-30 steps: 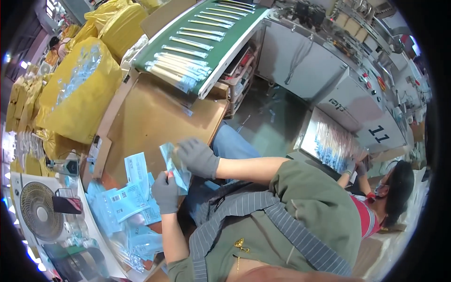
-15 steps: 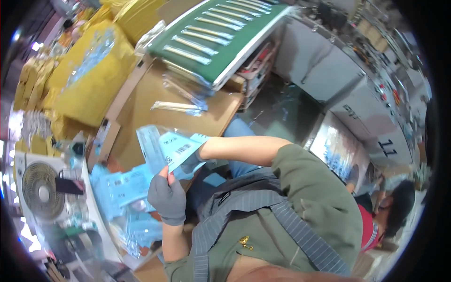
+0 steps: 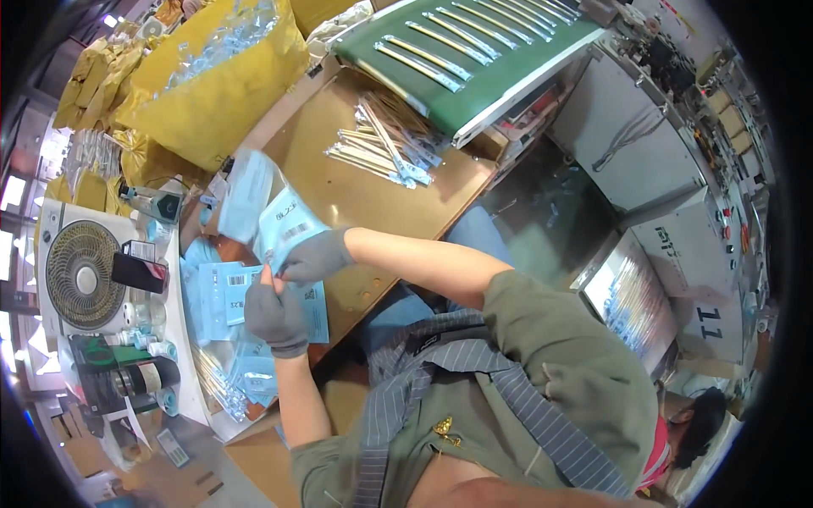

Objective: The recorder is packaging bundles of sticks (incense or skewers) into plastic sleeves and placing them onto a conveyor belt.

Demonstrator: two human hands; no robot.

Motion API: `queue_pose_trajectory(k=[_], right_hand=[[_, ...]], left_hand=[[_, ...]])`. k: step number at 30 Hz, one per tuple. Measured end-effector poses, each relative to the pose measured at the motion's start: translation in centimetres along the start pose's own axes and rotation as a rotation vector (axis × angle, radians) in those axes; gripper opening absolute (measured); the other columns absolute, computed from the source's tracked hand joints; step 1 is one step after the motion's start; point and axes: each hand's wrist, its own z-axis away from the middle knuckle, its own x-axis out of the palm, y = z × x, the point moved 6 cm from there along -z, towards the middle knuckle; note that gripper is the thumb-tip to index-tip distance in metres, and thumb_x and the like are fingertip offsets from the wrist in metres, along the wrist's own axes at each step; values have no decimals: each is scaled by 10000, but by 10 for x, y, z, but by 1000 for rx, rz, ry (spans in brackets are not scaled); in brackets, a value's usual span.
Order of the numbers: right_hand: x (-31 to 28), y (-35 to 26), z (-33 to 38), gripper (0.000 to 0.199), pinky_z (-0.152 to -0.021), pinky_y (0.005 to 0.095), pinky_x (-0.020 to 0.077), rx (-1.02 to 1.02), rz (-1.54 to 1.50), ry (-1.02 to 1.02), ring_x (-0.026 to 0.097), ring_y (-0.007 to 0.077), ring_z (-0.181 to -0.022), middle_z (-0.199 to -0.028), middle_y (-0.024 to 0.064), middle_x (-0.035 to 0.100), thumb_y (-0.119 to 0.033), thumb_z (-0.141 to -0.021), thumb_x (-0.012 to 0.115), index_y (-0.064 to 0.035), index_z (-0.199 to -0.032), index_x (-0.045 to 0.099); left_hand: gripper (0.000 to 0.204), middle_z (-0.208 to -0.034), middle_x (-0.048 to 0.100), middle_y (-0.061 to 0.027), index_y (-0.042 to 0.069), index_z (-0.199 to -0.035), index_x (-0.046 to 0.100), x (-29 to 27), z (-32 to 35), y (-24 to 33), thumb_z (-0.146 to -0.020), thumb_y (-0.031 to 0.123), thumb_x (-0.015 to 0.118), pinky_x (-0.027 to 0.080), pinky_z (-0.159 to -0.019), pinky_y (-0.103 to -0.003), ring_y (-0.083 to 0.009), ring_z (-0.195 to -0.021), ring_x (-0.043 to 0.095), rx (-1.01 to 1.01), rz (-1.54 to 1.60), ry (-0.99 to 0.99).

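1. My right hand (image 3: 315, 258), gloved in grey, has its fingers pinched shut on a pale blue packet (image 3: 286, 227), held above the brown table (image 3: 373, 199).
2. My left hand (image 3: 275, 317), also gloved, curls closed on that packet's lower edge, just below the right hand.
3. Half a second ago the left hand hung lower and apart; now the two hands meet at the packet.
4. More blue packets (image 3: 222, 298) lie spread under my hands.
5. A bundle of long thin sticks (image 3: 385, 148) rests farther along the table, well apart.
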Motion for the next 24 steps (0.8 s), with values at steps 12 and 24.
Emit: queue_pose_trajectory(k=[12,24], right_hand=[[-192,193,107,728,-978,437,414,422,367,832,552,387,-1116,-1161,297,560,-375,-725,693,-33,-1320,449],[-99,150,176,546,-927,429,421,375,336,1124,548,390,-1056,-1148,205,579,-349,-826,608,-41,-1265,510]], left_hand=[[597,-1323,441,-261,-28,-1296,428,119,13,58,-757,145,618,369,-1015,-429,-400,-1191,462,-11,124,-402],[687,-1306,456,-297,-90,-1335,377,256,-2,30,-908,441,470,344,-1025,-430,-400,-1202,448,-396,224,-319]])
